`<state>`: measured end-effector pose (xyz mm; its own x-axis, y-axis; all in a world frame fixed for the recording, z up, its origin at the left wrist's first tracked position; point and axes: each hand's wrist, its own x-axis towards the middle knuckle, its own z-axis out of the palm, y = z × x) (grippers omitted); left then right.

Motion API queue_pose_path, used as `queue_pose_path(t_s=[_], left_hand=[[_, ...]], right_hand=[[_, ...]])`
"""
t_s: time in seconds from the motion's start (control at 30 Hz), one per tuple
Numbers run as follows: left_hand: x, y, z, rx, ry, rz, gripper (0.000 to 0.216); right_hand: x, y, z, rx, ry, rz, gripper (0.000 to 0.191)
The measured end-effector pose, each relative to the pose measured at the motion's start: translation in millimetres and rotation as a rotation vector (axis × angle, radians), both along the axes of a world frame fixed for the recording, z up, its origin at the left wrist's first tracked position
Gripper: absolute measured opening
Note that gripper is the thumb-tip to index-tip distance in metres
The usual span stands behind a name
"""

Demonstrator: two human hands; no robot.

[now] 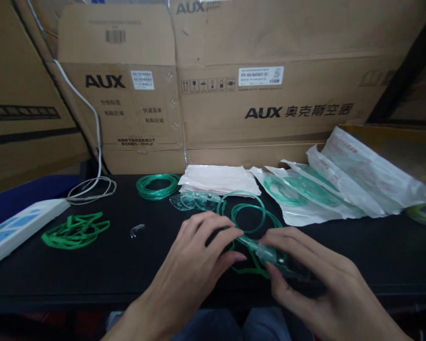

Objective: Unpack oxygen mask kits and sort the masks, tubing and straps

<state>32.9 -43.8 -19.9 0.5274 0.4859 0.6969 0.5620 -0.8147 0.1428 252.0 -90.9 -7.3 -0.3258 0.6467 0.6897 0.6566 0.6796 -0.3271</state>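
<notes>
Pinching the clear mask (pixel 282 260) by the pale connector (pixel 265 253) at its neck, the thumb and fingers of the right hand (pixel 330 272) hold it low over the near part of the black table (pixel 110 265); a squeeze too firm there could, we judge, bend the soft neck or skew the joint. The left hand (pixel 202 251) curls beside the thin tube (pixel 246 240) running to that connector, its thumb and forefinger parted at the tips; the tube is partly hidden, so we cannot tell whether those fingers grip it. A crooked pull from that side could work the tube loose. Just under the hands lies a green strap (pixel 252 272), which might snag a finger, and behind it the looped tubing (pixel 248 219) could catch and drag the mask sideways. Farther back, the stacked clear masks (pixel 195 201) sit close enough to those loops to be swept along. Out to the left, we would mind the small clear piece (pixel 137 229), easily knocked by a sleeve, and the pile of green bands (pixel 74 230), which could tangle if grabbed carelessly.
</notes>
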Motion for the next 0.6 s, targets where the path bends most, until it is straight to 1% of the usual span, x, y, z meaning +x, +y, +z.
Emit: queue_pose_path(t_s=[0.07, 0.17, 0.27, 0.37, 0.43, 0.53, 0.6], left_hand=[[5, 3, 6.5, 0.037, 0.111, -0.073, 0.018], [9, 8, 14.0, 0.097, 0.202, -0.135, 0.016], [10, 10, 16.2, 0.145, 0.238, -0.169, 0.023], [10, 11, 13.5, 0.164, 0.262, -0.161, 0.030], [10, 11, 9.8, 0.144, 0.271, -0.149, 0.030], [12, 13, 3.7, 0.064, 0.263, -0.162, 0.028], [14, 14, 0.4, 0.022, 0.247, -0.178, 0.027]], right_hand=[[0, 2, 2.0, -0.015, 0.017, 0.021, 0.028], [0, 4, 4.3, -0.033, 0.029, 0.032, 0.023], [0, 4, 4.9, -0.053, 0.007, 0.044, 0.021], [3, 4, -0.5, -0.069, -0.077, 0.041, 0.022], [7, 3, -8.9, -0.029, -0.188, 0.001, 0.021], [15, 2, -23.1, 0.079, -0.339, -0.061, 0.027], [19, 1, -26.7, 0.166, -0.390, -0.070, 0.031]])
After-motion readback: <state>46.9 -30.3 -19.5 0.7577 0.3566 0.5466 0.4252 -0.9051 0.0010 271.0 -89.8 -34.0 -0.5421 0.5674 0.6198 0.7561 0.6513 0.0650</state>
